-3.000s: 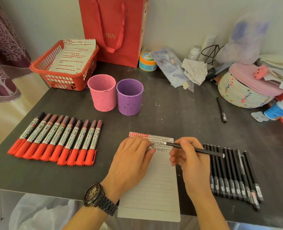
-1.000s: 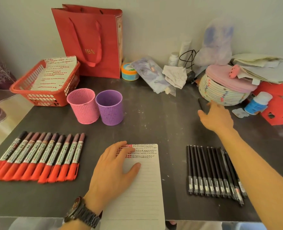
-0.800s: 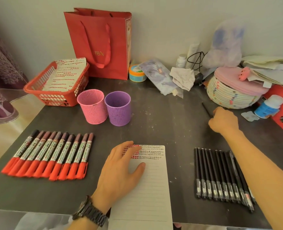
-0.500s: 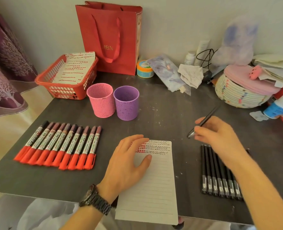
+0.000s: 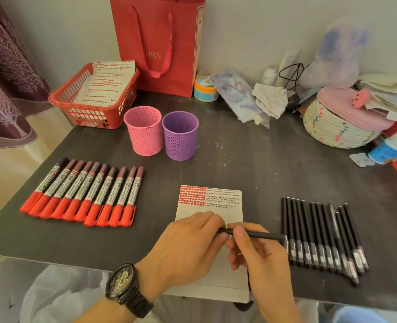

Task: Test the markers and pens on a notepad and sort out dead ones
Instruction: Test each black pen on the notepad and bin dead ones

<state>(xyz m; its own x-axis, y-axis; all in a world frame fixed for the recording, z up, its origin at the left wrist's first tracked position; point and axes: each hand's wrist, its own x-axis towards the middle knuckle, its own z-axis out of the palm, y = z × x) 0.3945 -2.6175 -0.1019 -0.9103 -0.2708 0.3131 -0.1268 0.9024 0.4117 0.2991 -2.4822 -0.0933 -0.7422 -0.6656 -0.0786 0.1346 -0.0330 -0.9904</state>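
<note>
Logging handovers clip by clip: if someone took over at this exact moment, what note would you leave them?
Left hand: pinches the left end of a black pen.
Right hand: grips the same pen by its barrel, over the notepad.
Things: red markers in a row on the left of the table; black pens in a row on the right; pink cup and purple cup behind, nothing sticking out of either.
Done: red and black test marks fill the notepad's top lines.
Left: test the held pen, then any untested ones, and sort out the dead ones.

L hand [image 5: 188,243] & R hand [image 5: 260,255] hold black pen [image 5: 255,234] over notepad [image 5: 216,206], btw red markers [image 5: 83,194] & pen row [image 5: 321,234].
</note>
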